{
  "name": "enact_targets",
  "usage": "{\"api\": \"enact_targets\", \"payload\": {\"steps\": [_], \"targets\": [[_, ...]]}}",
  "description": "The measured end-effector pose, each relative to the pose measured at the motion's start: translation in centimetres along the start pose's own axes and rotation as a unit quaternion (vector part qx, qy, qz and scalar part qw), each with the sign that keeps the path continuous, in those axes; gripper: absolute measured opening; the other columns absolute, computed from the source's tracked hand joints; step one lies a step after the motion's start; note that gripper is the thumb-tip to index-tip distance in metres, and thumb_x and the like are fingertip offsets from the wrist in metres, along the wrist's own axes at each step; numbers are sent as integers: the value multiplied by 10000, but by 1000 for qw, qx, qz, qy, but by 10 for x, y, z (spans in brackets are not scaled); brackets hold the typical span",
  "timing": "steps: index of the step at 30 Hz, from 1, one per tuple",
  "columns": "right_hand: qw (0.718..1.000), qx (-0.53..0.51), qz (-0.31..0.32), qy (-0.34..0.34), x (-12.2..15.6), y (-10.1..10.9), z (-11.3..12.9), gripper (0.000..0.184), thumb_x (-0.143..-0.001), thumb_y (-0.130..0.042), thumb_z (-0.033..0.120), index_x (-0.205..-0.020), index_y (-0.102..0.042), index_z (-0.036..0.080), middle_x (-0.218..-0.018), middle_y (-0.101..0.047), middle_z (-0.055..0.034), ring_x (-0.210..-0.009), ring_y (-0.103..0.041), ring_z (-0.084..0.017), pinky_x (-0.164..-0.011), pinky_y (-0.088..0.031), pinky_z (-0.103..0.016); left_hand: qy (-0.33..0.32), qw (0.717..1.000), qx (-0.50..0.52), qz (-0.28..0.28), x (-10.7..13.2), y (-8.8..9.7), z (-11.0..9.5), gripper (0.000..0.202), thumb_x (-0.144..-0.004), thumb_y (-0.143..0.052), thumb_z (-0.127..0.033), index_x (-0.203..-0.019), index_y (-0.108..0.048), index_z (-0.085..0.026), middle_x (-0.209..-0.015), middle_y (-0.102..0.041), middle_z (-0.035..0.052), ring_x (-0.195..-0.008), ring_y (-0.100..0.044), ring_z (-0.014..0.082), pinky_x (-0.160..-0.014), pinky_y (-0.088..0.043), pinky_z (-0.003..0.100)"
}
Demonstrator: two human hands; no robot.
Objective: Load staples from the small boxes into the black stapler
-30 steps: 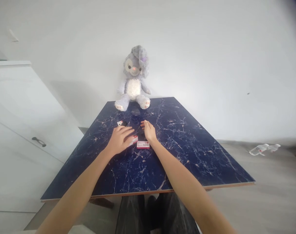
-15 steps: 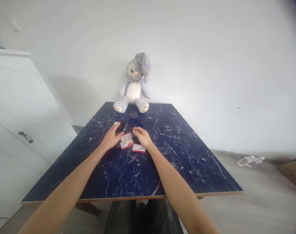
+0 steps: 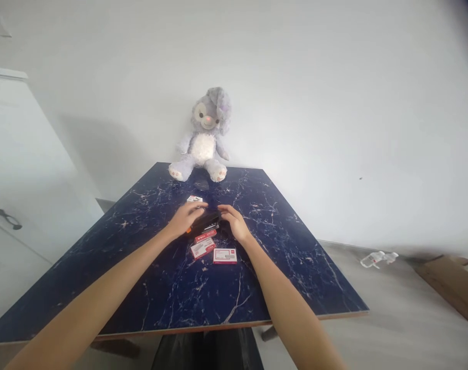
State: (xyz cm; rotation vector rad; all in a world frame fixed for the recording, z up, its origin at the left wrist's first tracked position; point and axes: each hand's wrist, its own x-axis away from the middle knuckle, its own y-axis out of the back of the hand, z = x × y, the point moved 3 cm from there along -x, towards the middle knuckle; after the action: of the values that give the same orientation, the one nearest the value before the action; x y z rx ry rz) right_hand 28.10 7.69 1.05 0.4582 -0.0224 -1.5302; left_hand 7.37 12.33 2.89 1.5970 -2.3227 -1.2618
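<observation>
My left hand [image 3: 186,218] is over the left end of a black object with a shiny metal strip [image 3: 206,224], which resembles a stapler. Its fingers reach forward and to the right, apart from the thumb; a small orange part [image 3: 188,230] shows below. On the other side, my right hand [image 3: 234,223] has its fingers stretched leftward by the object's right end. Whether either hand touches it is unclear. Nearer me lie a red box [image 3: 205,236], a red-and-white box [image 3: 203,248] and another flat red-and-white box [image 3: 225,256]. A white box [image 3: 194,199] sits beyond my left hand.
The dark blue marbled table [image 3: 288,277] has a grey plush rabbit [image 3: 203,139] sitting at its far edge, against the wall. A white cabinet [image 3: 33,169] stands at left. Clear plastic bottles [image 3: 378,259] and a cardboard box [image 3: 452,285] are on the floor at right.
The black object is now between both hands, away from its earlier place under my left hand. The red box is newly visible, and the white box is uncovered. The view has shifted.
</observation>
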Motion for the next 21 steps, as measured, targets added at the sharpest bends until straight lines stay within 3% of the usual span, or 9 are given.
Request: {"api": "enact_targets", "payload": {"steps": [1, 4, 7, 12, 15, 21], "targets": [[999, -7, 32, 7, 1, 0, 3, 395, -832, -476, 243, -1194, -634, 229, -1203, -676, -36, -1093, -624, -189, -957, -483, -331, 0, 998, -49, -43, -7, 3, 10, 419, -919, -460, -380, -1263, -652, -239, -1337, -633, 66, -1292, -521, 267, -1125, -360, 453], [992, -15, 122, 26, 4, -2, 11, 471, -767, -627, 221, -1236, -622, 255, -1128, -702, -23, -1044, -645, -197, -945, -490, -349, -15, 987, -162, -7, -27, 2, 41, 469, -884, -515, -387, -1305, -622, -210, -1450, -533, 102, -1359, -446, 282, -1156, -298, 465], [988, -2, 148, 34, 5, -3, 15, 466, -760, -695, 245, -1221, -625, 253, -1094, -708, -9, -1023, -652, -184, -962, -480, -351, -20, 975, -221, 1, -31, -2, 54, 428, -939, -429, -392, -1266, -645, -221, -1397, -562, 106, -1284, -506, 264, -1116, -343, 434], [992, 34, 122, 23, 4, -2, 12, 320, -781, -721, 365, -1055, -669, 206, -981, -722, -12, -867, -667, -161, -849, -506, -302, -16, 963, -268, -36, -11, 2, 36, 397, -955, -415, -425, -1154, -683, -209, -1107, -652, 120, -1098, -566, 283, -1012, -410, 422], [993, 57, 100, 16, 3, 5, 8, 314, -773, -730, 390, -1023, -676, 207, -922, -724, -5, -811, -665, -160, -800, -507, -293, -10, 973, -232, -15, 2, 4, 27, 401, -966, -380, -441, -1086, -694, -223, -1077, -650, 99, -1046, -585, 259, -947, -453, 382], [996, 83, 30, -11, -4, 26, -7, 304, -756, -723, 402, -984, -662, 209, -896, -719, -5, -794, -670, -172, -794, -520, -317, 58, 976, -205, -37, 23, 15, 26, 328, -922, -444, -422, -1020, -694, -234, -1011, -699, 68, -956, -633, 247, -883, -476, 365]]}}
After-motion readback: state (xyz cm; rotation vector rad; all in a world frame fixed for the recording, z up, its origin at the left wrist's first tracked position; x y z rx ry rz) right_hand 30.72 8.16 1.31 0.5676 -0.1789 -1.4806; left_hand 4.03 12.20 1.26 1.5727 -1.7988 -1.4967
